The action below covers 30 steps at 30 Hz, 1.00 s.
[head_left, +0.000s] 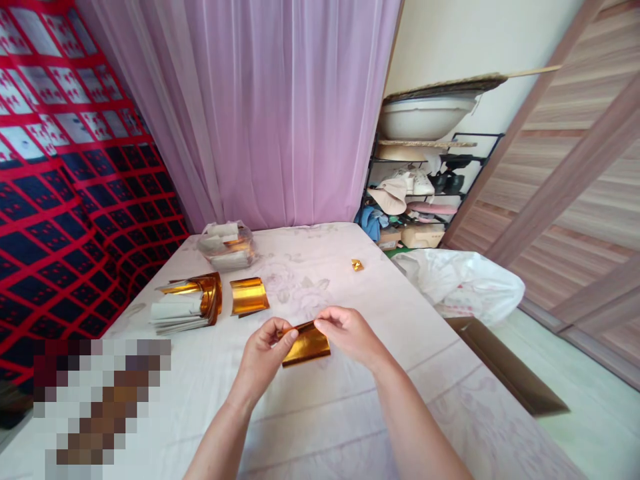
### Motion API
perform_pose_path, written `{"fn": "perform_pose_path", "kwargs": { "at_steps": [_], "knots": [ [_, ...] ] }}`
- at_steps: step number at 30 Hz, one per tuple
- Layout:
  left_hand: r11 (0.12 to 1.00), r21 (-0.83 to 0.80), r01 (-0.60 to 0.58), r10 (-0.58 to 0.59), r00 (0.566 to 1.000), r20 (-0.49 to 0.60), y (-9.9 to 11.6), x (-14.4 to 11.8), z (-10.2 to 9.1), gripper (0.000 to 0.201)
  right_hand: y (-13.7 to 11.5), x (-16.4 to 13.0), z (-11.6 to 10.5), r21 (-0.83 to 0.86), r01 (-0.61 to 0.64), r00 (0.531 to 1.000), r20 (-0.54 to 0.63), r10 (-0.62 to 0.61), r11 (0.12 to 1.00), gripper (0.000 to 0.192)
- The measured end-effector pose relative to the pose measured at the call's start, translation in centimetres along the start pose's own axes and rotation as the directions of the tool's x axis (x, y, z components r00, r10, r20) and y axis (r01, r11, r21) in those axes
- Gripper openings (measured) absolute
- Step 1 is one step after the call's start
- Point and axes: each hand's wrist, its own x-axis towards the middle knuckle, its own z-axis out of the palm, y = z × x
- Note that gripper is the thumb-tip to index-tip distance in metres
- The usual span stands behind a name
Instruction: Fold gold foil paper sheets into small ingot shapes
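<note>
Between my two hands is a sheet of gold foil paper (307, 348), its far edge bent over. My left hand (269, 345) pinches that edge at the left corner, thumb on top. At the right corner, my right hand (345, 330) pinches the same edge between thumb and fingers. Beyond my left hand lies a short stack of gold foil sheets (249, 297), slightly curled. Left of it, a thicker bundle of gold and grey-white sheets (185, 307) rests on the cloth. A small folded gold piece (357, 265) sits alone farther back on the right.
A floral cloth covers the table (300, 427). At its back left stands a clear plastic bag (227, 245) of more sheets. Off the right edge are a white plastic bag (465, 283) and brown cardboard (507, 367). A shoe rack (420, 193) stands behind. Part of the lower left is pixelated.
</note>
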Motion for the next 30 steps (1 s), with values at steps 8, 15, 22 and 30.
{"fn": "perform_pose_path", "kwargs": {
  "at_steps": [8, 15, 22, 30],
  "knots": [
    [0.982, -0.116, 0.147, -0.147, 0.989, 0.011, 2.2, -0.7, 0.2, 0.047, -2.1, -0.8, -0.8, -0.054, 0.058, 0.998, 0.031, -0.057, 0.997, 0.019],
    [0.983, -0.171, 0.069, -0.082, 0.994, -0.071, 3.6, -1.2, 0.1, 0.045, -3.3, -1.3, -1.0, -0.069, 0.108, 0.993, -0.037, -0.111, 0.992, 0.022],
    [0.980, -0.194, 0.049, -0.075, 0.989, -0.130, 4.5, -1.5, 0.1, 0.045, -3.7, -1.6, -1.2, -0.064, 0.120, 0.991, -0.044, -0.123, 0.991, 0.022],
    [0.973, -0.229, 0.037, -0.068, 0.989, -0.129, 4.7, -1.6, 0.1, 0.044, -3.9, -1.9, -1.4, -0.074, 0.103, 0.994, -0.037, -0.106, 0.992, 0.024]
  ]
}}
